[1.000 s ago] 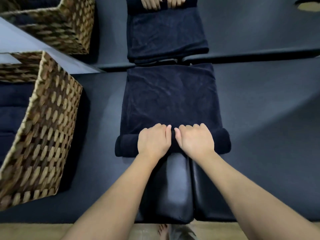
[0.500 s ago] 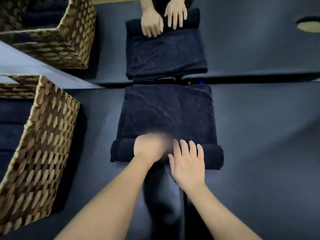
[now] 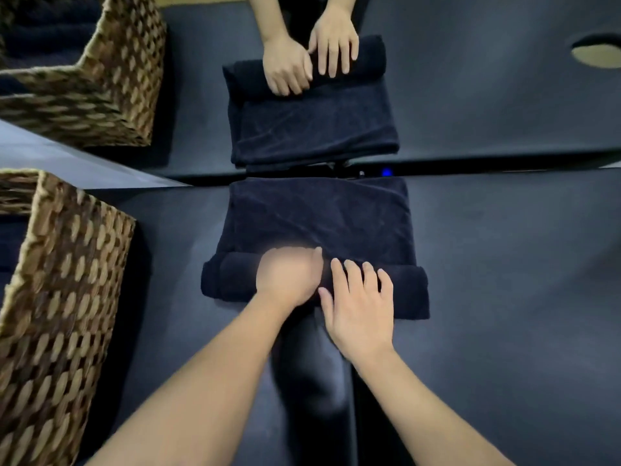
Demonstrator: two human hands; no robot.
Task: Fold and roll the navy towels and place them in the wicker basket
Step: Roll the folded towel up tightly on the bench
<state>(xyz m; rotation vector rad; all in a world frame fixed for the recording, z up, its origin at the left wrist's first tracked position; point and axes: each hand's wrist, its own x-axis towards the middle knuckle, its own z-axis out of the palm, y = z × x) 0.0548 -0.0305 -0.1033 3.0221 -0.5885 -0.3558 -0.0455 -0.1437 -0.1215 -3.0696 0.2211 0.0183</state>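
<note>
Both hands on the half-rolled navy towel.
Straight fingers (image 3: 349,275) of the right hand (image 3: 361,312) press flat on the roll; the left hand (image 3: 289,277), blurred, rests beside it, its grip unclear. Beyond the roll, the navy towel (image 3: 319,220) lies flat on the dark tabletop (image 3: 504,264), reaching a mirror (image 3: 470,95) that reflects everything. A wicker basket (image 3: 64,297) holding dark towels stands left.
</note>
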